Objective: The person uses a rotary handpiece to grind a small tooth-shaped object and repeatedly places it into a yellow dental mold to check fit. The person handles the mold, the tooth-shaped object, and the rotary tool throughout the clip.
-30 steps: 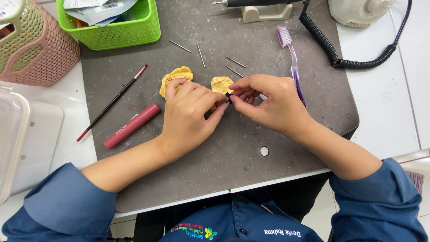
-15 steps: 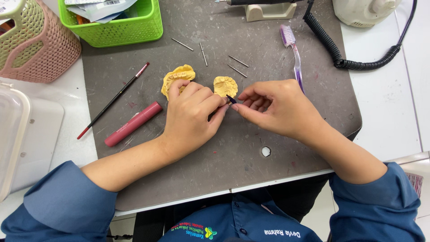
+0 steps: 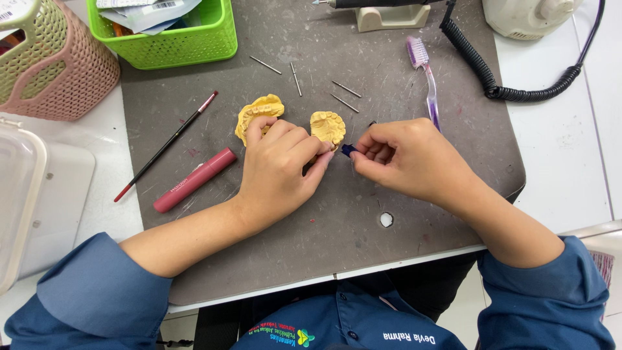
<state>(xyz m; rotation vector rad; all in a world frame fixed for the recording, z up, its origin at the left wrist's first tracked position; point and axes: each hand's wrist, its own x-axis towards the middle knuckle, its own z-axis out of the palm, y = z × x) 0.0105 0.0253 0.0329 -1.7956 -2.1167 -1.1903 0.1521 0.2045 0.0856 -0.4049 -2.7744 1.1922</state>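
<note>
The grey surface (image 3: 414, 214) carries everything. My left hand (image 3: 282, 168) rests on it, fingers closed on the yellow dental cast (image 3: 327, 126) at centre; a second yellow cast (image 3: 259, 110) lies just beside. My right hand (image 3: 411, 159) has its fingers pinched on a small dark blue piece (image 3: 348, 150), touching the held cast's edge.

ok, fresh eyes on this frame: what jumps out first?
Two yellow dental casts mid-mat: the left hand steadies one while the right hand pinches a small dark blue piece against it. Next, the bright green basket at top left and the pink tube left of the hands.
</note>
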